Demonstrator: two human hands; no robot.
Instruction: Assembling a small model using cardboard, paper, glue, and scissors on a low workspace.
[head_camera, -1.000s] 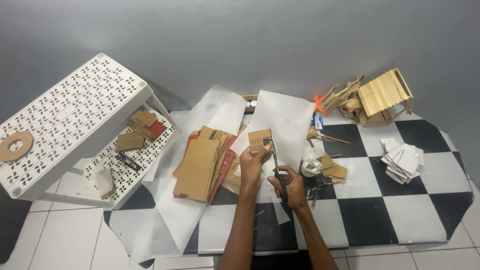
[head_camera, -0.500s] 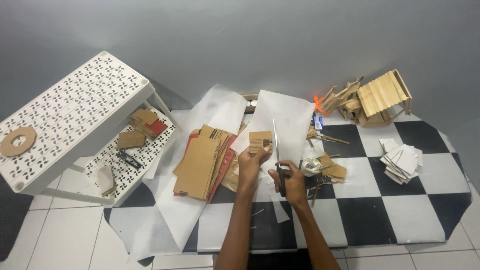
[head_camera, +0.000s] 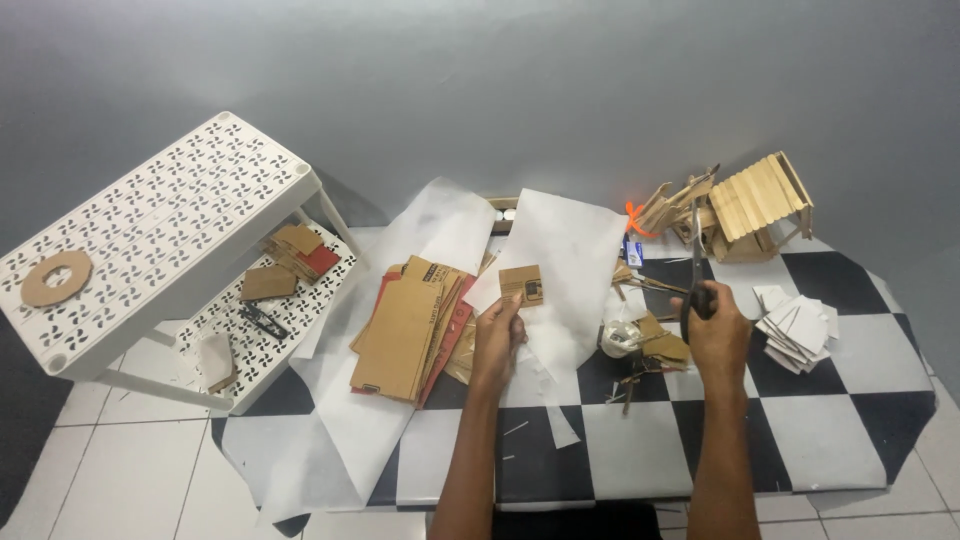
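White perforated shelf rack far left, cardboard ring on its top, cardboard scraps and a dark tool on its lower tier. Next, stack of brown cardboard sheets lying on white paper spread over the black-and-white checkered mat. Left hand pinches a small cardboard piece by its lower edge, fingers closed on it, held up above the paper just right of the stack. Change: half a second ago both hands were together at centre with the scissors at the piece; now they have split, the piece stays with the left hand and the right hand has swung out to the right. It grips scissors, fingers wrapped through the handles, blades pointing up and looking shut, though small to tell. Reads as a cut just finished, tool pulled clear of the piece. Tape roll and cardboard bits lie between the hands. Further right, pile of white cut pieces; behind, a stick-built little house near the wall.
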